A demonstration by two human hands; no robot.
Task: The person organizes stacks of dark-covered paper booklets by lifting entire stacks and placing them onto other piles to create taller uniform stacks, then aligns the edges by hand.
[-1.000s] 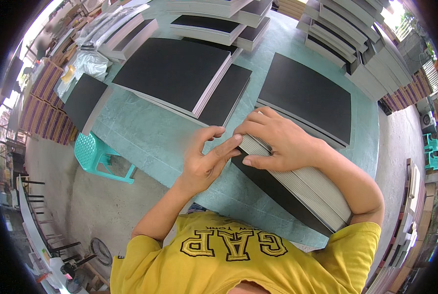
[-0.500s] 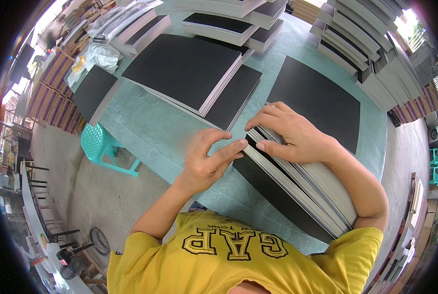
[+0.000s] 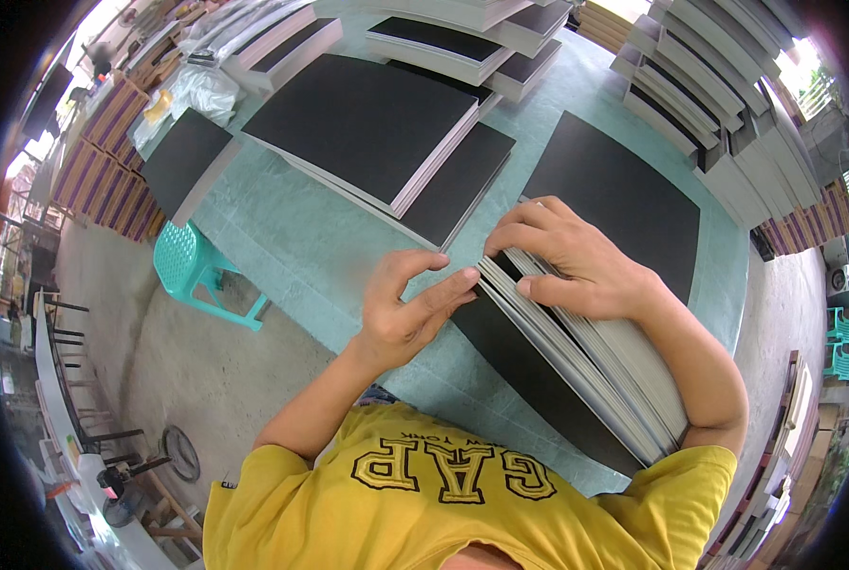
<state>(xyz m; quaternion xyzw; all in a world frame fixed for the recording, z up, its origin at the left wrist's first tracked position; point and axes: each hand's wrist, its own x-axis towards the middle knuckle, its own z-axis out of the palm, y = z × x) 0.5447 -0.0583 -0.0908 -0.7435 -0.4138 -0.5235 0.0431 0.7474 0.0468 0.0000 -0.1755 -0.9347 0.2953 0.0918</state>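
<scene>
A thick stack of boards with pale edges (image 3: 600, 356) leans at a slant near my body. Dark gaps part its leaves at the upper end. My right hand (image 3: 576, 261) is closed over that end, thumb on the edges and fingers curled across the top. My left hand (image 3: 410, 304) has its fingertips pinched at the stack's near upper corner, one finger held apart. Beneath the stack a black board (image 3: 538, 380) lies on the green table (image 3: 339, 256). Another large black sheet (image 3: 624, 190) lies beyond my right hand.
Thick black-topped stacks (image 3: 363, 123) cover the table's far left part. Tall piles of pale-edged boards (image 3: 705, 85) rise at the far right. A green plastic stool (image 3: 201, 275) stands on the floor at left, near striped bundles (image 3: 106, 176). Clear plastic bags (image 3: 201, 95) lie far left.
My right thumb has slid slightly to the right along the board edges, and the gap at the stack's upper end looks different. My left hand stays at the corner. The view has shifted slightly.
</scene>
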